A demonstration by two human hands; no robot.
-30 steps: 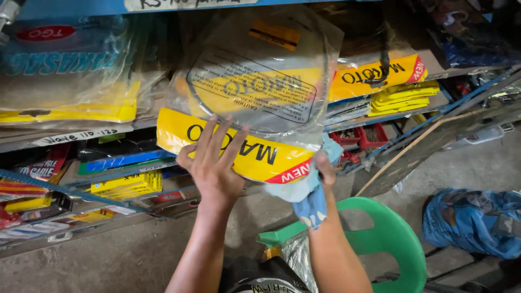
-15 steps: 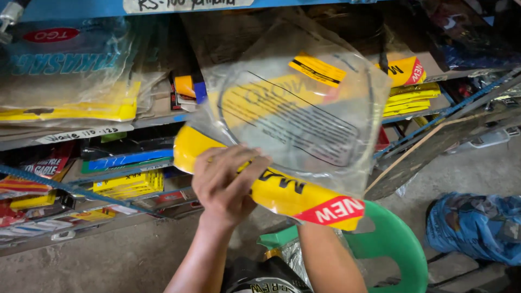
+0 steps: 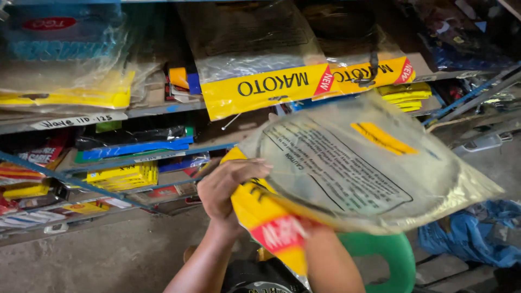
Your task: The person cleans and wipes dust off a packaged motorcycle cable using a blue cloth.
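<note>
Before shelf (image 3: 163, 108): clear yellow-headed packet (image 3: 353, 163), blurred, gripped by left hand (image 3: 225, 187); right hand hidden.

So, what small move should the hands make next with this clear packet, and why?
Probably level the clear packet and steady it: it sits tilted and blurred, gripped only at its yellow header end by the left hand, while the right hand is hidden behind it.

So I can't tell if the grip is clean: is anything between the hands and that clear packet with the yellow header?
Nothing visible. The left hand grips the yellow header of the clear plastic packet directly, fingers on the card. The right hand is hidden behind the packet, so its contact cannot be checked. The shelf packets hang behind, apart.
</note>
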